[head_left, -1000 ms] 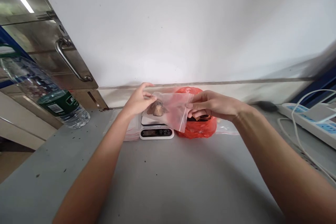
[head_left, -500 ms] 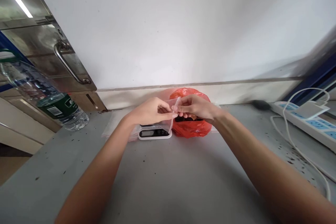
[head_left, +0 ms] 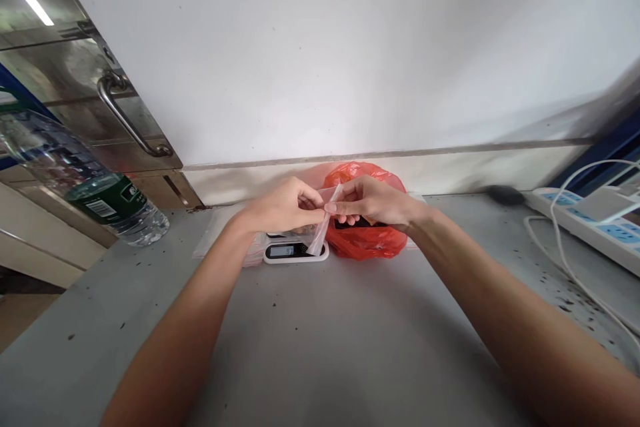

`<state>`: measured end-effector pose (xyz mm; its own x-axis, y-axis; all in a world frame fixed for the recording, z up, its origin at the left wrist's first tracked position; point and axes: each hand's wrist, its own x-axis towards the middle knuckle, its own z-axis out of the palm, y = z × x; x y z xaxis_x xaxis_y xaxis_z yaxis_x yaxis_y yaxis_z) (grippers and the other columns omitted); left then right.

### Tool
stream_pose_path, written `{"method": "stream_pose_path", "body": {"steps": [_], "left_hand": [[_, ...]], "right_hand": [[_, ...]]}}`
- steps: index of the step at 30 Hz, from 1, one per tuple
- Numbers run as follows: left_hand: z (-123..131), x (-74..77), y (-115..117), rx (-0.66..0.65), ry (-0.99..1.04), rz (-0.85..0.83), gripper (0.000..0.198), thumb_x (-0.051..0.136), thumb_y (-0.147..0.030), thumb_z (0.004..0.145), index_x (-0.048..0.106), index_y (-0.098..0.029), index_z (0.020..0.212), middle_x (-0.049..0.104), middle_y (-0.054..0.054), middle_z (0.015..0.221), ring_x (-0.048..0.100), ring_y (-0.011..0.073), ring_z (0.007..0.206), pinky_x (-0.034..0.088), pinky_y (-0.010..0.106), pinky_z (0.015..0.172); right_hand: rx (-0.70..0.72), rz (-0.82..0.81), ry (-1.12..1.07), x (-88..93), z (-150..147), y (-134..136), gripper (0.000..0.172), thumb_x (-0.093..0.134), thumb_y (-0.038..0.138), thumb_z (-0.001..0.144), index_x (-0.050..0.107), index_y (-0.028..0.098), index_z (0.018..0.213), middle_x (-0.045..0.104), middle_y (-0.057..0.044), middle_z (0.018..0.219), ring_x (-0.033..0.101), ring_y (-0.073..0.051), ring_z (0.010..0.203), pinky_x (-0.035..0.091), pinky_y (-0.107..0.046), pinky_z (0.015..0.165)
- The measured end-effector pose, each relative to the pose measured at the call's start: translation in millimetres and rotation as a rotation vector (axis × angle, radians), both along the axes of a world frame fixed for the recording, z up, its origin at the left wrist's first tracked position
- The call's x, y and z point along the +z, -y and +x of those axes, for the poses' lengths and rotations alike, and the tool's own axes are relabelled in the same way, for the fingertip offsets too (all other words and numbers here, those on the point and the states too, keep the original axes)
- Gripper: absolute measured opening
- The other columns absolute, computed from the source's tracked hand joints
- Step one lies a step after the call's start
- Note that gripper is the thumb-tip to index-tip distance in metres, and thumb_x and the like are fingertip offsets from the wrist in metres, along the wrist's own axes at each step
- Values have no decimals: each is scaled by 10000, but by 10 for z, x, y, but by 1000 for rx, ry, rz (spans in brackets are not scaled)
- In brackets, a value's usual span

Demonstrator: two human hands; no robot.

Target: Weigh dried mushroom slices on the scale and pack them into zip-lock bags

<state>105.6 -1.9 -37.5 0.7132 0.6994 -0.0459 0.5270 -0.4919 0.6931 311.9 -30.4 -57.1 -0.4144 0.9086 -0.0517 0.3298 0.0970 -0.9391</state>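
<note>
Between my two hands is a clear plastic bag (head_left: pixel 320 235), pinched near its upper edge. My left hand (head_left: pixel 289 205) grips it from the left with thumb and fingers together. From the right, my right hand (head_left: pixel 373 203) pinches the same edge, its fingertips meeting the left ones. The bag hangs over a small white digital scale (head_left: pixel 296 259) with a black display panel and covers part of it. Behind and below my right hand sits a red plastic bag (head_left: pixel 367 244), open at the top, with dark contents mostly hidden by the hand.
A stack of clear bags (head_left: pixel 216 235) lies left of the scale. Farther left stands a large water bottle (head_left: pixel 113 203) with a green label. On the right are a white power strip (head_left: pixel 595 227), a charging cable (head_left: pixel 563 253) and a dark rounded object (head_left: pixel 505 195). A wall (head_left: pixel 325 67) closes the back.
The clear bag's edge has swung and folded down across the scale's panel. The scale's display now looks lit. Both hands keep their pinch with little movement, and the view has shifted slightly.
</note>
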Motion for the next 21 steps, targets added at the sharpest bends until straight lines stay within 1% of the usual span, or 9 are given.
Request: {"method": "stream_pose_path", "body": {"steps": [3, 5, 8, 10, 12, 13, 15, 19, 21], "left_hand": [[-10, 13, -5, 58, 10, 19, 241, 632, -302, 728, 573, -226, 507, 435, -33, 523, 326, 124, 492, 232, 312, 521], [-53, 36, -30, 124, 32, 22, 176, 618, -290, 691, 637, -231, 527, 519, -13, 545, 382, 136, 506, 255, 314, 522], [-121, 73, -67, 239, 80, 70, 166, 609, -297, 670, 694, -230, 544, 609, 12, 569, 450, 150, 530, 299, 310, 526], [-121, 87, -56, 282, 104, 101, 177, 611, -301, 671, 685, -228, 529, 615, 16, 554, 470, 154, 532, 325, 309, 528], [-75, 93, -6, 291, 125, 111, 175, 605, -287, 680, 689, -225, 539, 641, 21, 569, 513, 164, 553, 359, 308, 538], [-40, 94, 28, 290, 136, 117, 177, 598, -277, 691, 694, -222, 553, 656, 23, 585, 538, 169, 569, 374, 307, 544], [30, 92, 91, 276, 164, 125, 176, 585, -256, 713, 693, -213, 581, 673, 21, 613, 578, 172, 592, 400, 302, 560], [80, 64, 96, 259, 271, 174, 202, 607, -281, 799, 660, -207, 619, 675, 19, 653, 637, 187, 662, 472, 301, 631], [47, 24, 18, 365, 371, 287, 210, 609, -324, 872, 695, -207, 720, 757, 44, 821, 705, 224, 860, 529, 309, 769]], "right_hand": [[-17, -9, 68, 42, 47, 26, 396, 871, 549, 664, 677, 205, 643, 543, 17, 626, 463, -131, 618, 283, -301, 537], [-39, -31, 115, 76, 91, 45, 357, 853, 477, 688, 630, 215, 597, 505, 27, 602, 422, -119, 586, 259, -299, 526], [-175, -47, 153, 104, 102, 68, 448, 830, 426, 727, 464, 238, 550, 415, 46, 566, 365, -110, 534, 259, -295, 503], [-339, 80, 158, 96, 41, 79, 433, 811, 346, 735, 420, 242, 581, 505, 20, 667, 394, -113, 549, 309, -292, 497], [-432, 281, 180, 72, -59, 92, 252, 736, 204, 738, 522, 227, 606, 644, -47, 954, 531, -144, 677, 428, -305, 563], [-435, 363, 205, 58, -111, 100, 154, 678, 147, 741, 606, 221, 626, 660, -71, 1117, 593, -168, 783, 482, -321, 633], [-377, 433, 280, 39, -191, 119, 196, 593, 106, 762, 713, 226, 664, 643, -81, 1276, 641, -212, 965, 526, -352, 767], [-258, 401, 400, 61, -185, 150, 91, 689, 219, 795, 752, 252, 851, 686, -64, 1108, 633, -254, 995, 518, -358, 788], [-245, 378, 375, 96, -121, 156, 380, 783, 299, 760, 743, 288, 1137, 696, -45, 1065, 636, -255, 938, 518, -363, 786]]}}
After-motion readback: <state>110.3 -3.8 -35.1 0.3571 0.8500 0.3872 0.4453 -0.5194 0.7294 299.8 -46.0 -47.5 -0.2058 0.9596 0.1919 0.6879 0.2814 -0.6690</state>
